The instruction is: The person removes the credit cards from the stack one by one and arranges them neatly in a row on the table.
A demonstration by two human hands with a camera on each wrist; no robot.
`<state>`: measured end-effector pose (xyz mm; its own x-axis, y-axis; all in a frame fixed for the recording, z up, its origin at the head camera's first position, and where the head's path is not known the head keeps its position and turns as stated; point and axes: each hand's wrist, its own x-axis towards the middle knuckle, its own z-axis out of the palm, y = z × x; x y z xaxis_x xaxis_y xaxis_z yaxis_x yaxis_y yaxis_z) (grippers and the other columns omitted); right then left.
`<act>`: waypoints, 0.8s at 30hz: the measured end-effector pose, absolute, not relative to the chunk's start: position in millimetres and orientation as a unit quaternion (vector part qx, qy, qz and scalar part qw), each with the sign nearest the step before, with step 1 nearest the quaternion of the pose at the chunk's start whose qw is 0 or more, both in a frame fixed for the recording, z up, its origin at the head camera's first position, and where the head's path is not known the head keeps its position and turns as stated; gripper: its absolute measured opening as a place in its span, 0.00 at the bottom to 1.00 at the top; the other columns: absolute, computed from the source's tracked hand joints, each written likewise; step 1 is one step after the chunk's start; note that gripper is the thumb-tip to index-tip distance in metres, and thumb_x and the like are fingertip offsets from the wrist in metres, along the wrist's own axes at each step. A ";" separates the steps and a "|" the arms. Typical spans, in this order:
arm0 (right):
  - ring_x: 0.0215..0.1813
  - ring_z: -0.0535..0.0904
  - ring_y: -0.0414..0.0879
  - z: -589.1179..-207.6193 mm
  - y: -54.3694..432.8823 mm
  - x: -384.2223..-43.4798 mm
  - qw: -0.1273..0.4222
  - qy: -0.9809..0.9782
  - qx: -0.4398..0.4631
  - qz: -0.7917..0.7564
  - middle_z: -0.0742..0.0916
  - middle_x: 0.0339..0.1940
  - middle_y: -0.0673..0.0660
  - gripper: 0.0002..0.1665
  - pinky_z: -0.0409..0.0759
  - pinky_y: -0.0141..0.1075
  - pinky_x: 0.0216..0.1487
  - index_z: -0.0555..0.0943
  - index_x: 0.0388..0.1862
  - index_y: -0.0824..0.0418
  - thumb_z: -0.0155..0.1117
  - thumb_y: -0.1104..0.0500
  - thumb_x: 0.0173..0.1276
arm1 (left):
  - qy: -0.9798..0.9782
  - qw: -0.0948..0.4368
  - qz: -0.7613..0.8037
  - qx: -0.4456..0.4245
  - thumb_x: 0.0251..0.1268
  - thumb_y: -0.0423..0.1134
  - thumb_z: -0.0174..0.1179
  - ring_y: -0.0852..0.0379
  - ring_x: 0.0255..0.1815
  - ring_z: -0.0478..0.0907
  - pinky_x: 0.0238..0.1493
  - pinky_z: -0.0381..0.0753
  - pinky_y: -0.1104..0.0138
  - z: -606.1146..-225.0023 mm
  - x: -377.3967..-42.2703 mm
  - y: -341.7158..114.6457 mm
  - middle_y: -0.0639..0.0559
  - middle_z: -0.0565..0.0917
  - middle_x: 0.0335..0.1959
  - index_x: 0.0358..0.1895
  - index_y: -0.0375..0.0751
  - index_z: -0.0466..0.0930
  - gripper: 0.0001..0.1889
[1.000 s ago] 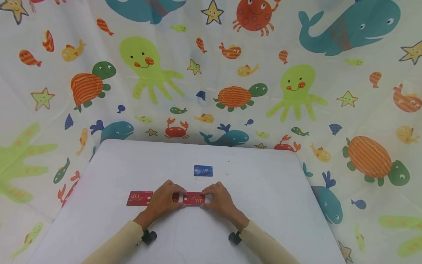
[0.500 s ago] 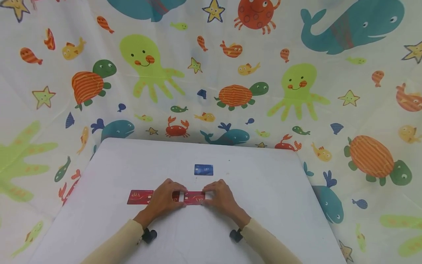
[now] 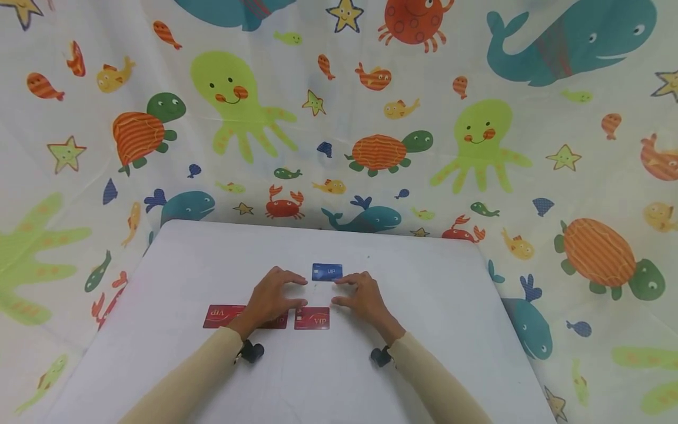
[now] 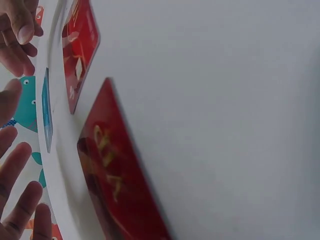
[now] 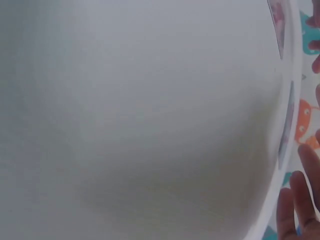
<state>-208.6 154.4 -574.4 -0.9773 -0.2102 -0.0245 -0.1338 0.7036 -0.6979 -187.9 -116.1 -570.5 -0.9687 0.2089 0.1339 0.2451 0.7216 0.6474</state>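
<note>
Our left hand [image 3: 271, 296] and right hand [image 3: 365, 298] have thumbs parted from fingers and grip nothing, flanking the near side of the blue card [image 3: 327, 272]; we cannot tell whether the right one touches it. Nearer on the white table [image 3: 434, 306] lies a red card [image 3: 312, 318], with other red cards [image 3: 225, 316] to its left, partly behind our left hand.

- A blue card [image 3: 326, 272] is borne by the white table [image 3: 418, 282], towards its back edge.
- Nearer, three red cards [image 3: 312, 318] are lined up, the middle one [image 3: 278, 321] partly hidden.
</note>
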 end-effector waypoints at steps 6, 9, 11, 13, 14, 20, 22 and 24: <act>0.58 0.79 0.50 -572.1 156.0 -228.1 0.046 0.926 -0.093 -0.364 0.88 0.59 0.53 0.23 0.83 0.49 0.61 0.91 0.56 0.44 0.84 0.46 0.61 | -0.929 0.025 -0.347 -0.123 0.54 0.51 0.82 0.53 0.57 0.79 0.60 0.87 0.51 -566.3 -204.7 -107.3 0.55 0.88 0.55 0.58 0.56 0.90 0.25; 0.59 0.81 0.52 -570.3 156.6 -236.9 0.039 0.926 -0.092 -0.363 0.90 0.60 0.53 0.23 0.81 0.54 0.68 0.91 0.55 0.46 0.84 0.48 0.61 | -0.930 0.023 -0.345 -0.125 0.55 0.50 0.82 0.52 0.56 0.79 0.60 0.87 0.52 -564.6 -213.2 -103.1 0.53 0.88 0.54 0.58 0.53 0.90 0.25; 0.59 0.82 0.53 -570.5 157.6 -242.0 0.033 0.927 -0.095 -0.362 0.91 0.60 0.53 0.22 0.76 0.57 0.74 0.91 0.55 0.47 0.84 0.49 0.62 | -0.930 0.018 -0.345 -0.124 0.56 0.49 0.82 0.52 0.56 0.79 0.60 0.86 0.52 -564.9 -218.7 -100.5 0.52 0.88 0.55 0.58 0.52 0.90 0.25; 0.59 0.82 0.53 -571.2 158.2 -246.1 0.030 0.927 -0.097 -0.361 0.91 0.60 0.53 0.22 0.73 0.59 0.76 0.91 0.55 0.48 0.84 0.50 0.62 | -0.931 0.015 -0.343 -0.122 0.56 0.49 0.81 0.52 0.56 0.79 0.60 0.86 0.52 -565.9 -224.1 -97.8 0.52 0.88 0.55 0.58 0.52 0.90 0.24; 0.60 0.82 0.53 -571.5 158.5 -247.9 0.030 0.928 -0.097 -0.360 0.91 0.60 0.54 0.22 0.73 0.59 0.76 0.91 0.56 0.48 0.84 0.51 0.62 | -0.931 0.015 -0.343 -0.123 0.57 0.49 0.81 0.51 0.57 0.78 0.61 0.86 0.52 -566.4 -226.7 -96.7 0.52 0.88 0.55 0.58 0.52 0.90 0.24; 0.57 0.79 0.51 -573.1 158.7 -255.1 0.032 0.930 -0.090 -0.356 0.90 0.58 0.52 0.22 0.80 0.50 0.65 0.91 0.55 0.46 0.84 0.49 0.62 | -0.930 0.014 -0.343 -0.134 0.58 0.48 0.81 0.51 0.58 0.78 0.62 0.84 0.50 -567.7 -239.7 -91.0 0.52 0.89 0.57 0.57 0.52 0.91 0.23; 0.57 0.79 0.50 -573.8 158.4 -257.4 0.032 0.930 -0.090 -0.354 0.90 0.58 0.52 0.22 0.80 0.49 0.65 0.92 0.55 0.45 0.84 0.49 0.61 | -0.931 0.015 -0.338 -0.135 0.57 0.48 0.82 0.51 0.58 0.78 0.62 0.84 0.51 -569.2 -243.3 -89.8 0.52 0.89 0.57 0.57 0.52 0.91 0.23; 0.58 0.78 0.50 -574.6 158.0 -259.9 0.030 0.931 -0.091 -0.352 0.90 0.58 0.52 0.22 0.80 0.50 0.67 0.92 0.55 0.46 0.85 0.50 0.61 | -0.933 0.015 -0.332 -0.134 0.57 0.48 0.82 0.50 0.57 0.78 0.62 0.84 0.52 -571.0 -246.8 -88.6 0.52 0.89 0.57 0.56 0.52 0.91 0.23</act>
